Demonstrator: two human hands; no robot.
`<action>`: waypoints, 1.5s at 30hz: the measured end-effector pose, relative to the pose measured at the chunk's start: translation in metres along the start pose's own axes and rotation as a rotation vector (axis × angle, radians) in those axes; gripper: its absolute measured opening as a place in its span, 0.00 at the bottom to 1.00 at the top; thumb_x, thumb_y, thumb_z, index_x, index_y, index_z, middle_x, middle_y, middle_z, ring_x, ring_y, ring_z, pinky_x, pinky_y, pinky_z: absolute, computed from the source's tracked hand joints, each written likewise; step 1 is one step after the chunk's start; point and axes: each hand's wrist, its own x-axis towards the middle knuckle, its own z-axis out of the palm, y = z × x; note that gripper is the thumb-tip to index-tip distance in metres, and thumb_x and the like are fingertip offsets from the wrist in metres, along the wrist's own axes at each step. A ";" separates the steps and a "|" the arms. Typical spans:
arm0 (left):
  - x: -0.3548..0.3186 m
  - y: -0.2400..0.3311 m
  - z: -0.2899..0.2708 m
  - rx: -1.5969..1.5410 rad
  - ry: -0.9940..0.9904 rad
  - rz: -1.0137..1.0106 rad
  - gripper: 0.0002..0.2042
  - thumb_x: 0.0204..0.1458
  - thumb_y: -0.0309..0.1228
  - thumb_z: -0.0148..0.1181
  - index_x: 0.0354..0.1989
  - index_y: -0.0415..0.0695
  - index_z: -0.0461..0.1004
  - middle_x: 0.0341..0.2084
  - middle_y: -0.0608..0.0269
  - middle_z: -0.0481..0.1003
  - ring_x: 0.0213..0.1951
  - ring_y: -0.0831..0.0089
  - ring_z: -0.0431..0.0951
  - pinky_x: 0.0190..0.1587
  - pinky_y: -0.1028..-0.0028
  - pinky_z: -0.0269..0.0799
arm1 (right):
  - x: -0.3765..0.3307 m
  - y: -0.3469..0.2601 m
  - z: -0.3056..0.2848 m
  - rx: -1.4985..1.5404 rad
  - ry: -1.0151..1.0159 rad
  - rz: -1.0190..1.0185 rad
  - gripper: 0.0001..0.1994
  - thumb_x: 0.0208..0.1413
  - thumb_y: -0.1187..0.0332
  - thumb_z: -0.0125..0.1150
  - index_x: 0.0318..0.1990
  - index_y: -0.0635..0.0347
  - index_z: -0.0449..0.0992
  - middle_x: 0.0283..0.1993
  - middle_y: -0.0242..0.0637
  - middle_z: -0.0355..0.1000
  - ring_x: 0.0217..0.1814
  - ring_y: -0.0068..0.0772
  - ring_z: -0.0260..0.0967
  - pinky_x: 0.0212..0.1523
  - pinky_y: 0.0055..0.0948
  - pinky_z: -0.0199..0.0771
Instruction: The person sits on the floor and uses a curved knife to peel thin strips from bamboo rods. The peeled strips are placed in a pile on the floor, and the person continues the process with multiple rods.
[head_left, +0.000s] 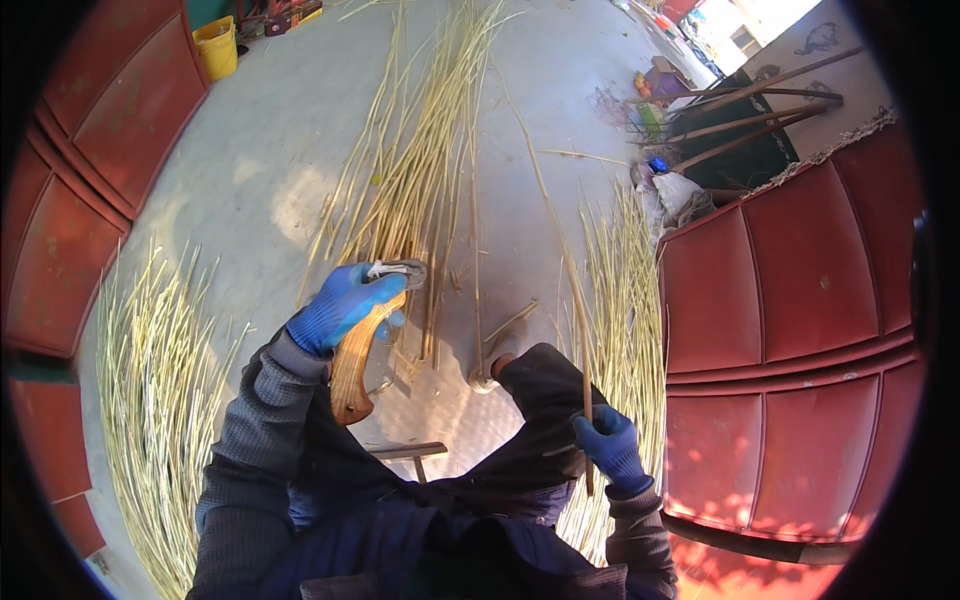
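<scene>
Looking down from my head, I am gripping a wooden-handled saw (352, 372) in my blue-gloved left hand (340, 305), fingers (362, 290) wrapped closed around its upper end, just above my left knee. My right hand (610, 447), also gloved, is closing tight around a thin cane stalk (570, 290) running far across the concrete floor (260, 140). Bundles of pale stalks (150, 370) are lying left, right and far ahead.

Sunlit grey concrete floor (270, 130) lies between red panelled doors (800, 300), a yellow bucket (217, 46) far off.
</scene>
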 end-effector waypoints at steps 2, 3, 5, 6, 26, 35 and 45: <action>0.002 -0.003 0.003 0.001 -0.022 -0.002 0.20 0.65 0.40 0.61 0.57 0.36 0.74 0.33 0.62 0.78 0.32 0.75 0.82 0.28 0.77 0.79 | -0.025 -0.001 -0.017 -0.132 0.136 -0.039 0.07 0.60 0.70 0.68 0.32 0.62 0.78 0.19 0.26 0.70 0.21 0.13 0.66 0.22 0.20 0.66; 0.003 -0.004 0.005 0.014 -0.025 -0.009 0.21 0.65 0.40 0.60 0.57 0.37 0.74 0.33 0.62 0.78 0.31 0.75 0.82 0.27 0.77 0.78 | -0.038 -0.004 -0.027 -0.118 0.172 -0.050 0.07 0.58 0.70 0.69 0.30 0.61 0.78 0.17 0.27 0.69 0.20 0.13 0.65 0.21 0.21 0.65; 0.004 -0.005 0.008 0.032 -0.028 0.004 0.21 0.65 0.41 0.60 0.57 0.37 0.75 0.33 0.63 0.77 0.31 0.75 0.82 0.27 0.77 0.78 | -0.062 -0.011 -0.044 -0.316 0.320 -0.119 0.06 0.55 0.71 0.69 0.29 0.61 0.78 0.17 0.30 0.69 0.18 0.16 0.64 0.21 0.24 0.65; 0.003 -0.005 0.010 0.035 -0.029 0.023 0.20 0.65 0.41 0.60 0.57 0.37 0.75 0.33 0.63 0.77 0.31 0.75 0.82 0.28 0.77 0.78 | -0.076 -0.014 -0.055 -0.385 0.350 -0.214 0.06 0.55 0.73 0.68 0.29 0.61 0.77 0.17 0.28 0.67 0.18 0.14 0.62 0.21 0.23 0.63; 0.006 -0.013 0.021 0.094 -0.077 0.001 0.19 0.63 0.40 0.61 0.55 0.39 0.77 0.33 0.64 0.77 0.30 0.74 0.81 0.29 0.76 0.77 | -0.127 0.024 -0.042 -0.289 0.353 -0.104 0.02 0.55 0.74 0.66 0.36 0.60 0.82 0.19 0.29 0.71 0.20 0.15 0.67 0.24 0.23 0.69; 0.007 -0.024 0.010 0.175 -0.047 -0.023 0.19 0.63 0.41 0.61 0.56 0.40 0.78 0.32 0.64 0.78 0.30 0.75 0.82 0.29 0.77 0.78 | -0.114 0.022 -0.003 0.478 0.018 -0.066 0.09 0.66 0.74 0.52 0.39 0.71 0.77 0.23 0.34 0.71 0.23 0.20 0.69 0.30 0.21 0.72; -0.041 -0.021 0.047 0.255 -0.090 -0.015 0.20 0.65 0.37 0.58 0.59 0.37 0.75 0.37 0.65 0.79 0.30 0.80 0.78 0.28 0.79 0.76 | 0.002 -0.036 0.046 0.708 -0.195 -0.391 0.16 0.74 0.64 0.46 0.47 0.70 0.75 0.28 0.35 0.73 0.31 0.23 0.72 0.36 0.22 0.72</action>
